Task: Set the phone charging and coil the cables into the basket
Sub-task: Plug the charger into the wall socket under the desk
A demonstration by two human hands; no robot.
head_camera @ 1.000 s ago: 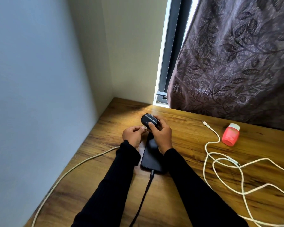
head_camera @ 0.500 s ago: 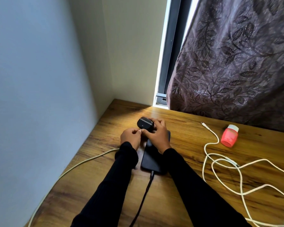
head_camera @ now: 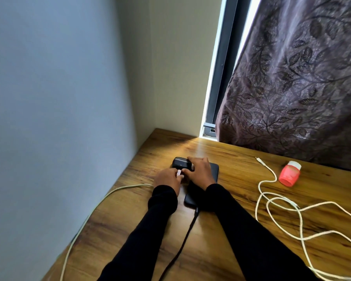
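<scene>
Wooden desk (head_camera: 241,165) in a corner by a curtained window; both hands meet at a small black case.

The phone (head_camera: 214,171) lies flat under the right wrist, a black cable (head_camera: 182,242) running from its near end; the right hand (head_camera: 199,171) curls over the black case (head_camera: 179,162), steadying it on the desk; the left hand (head_camera: 166,179) pinches the plug of the pale cable (head_camera: 101,199) at the case's side; to seat it well, line the plug up squarely, hold the case firm and push gently; the loose white cable (head_camera: 300,226) lies uncoiled, no basket in view.
</scene>
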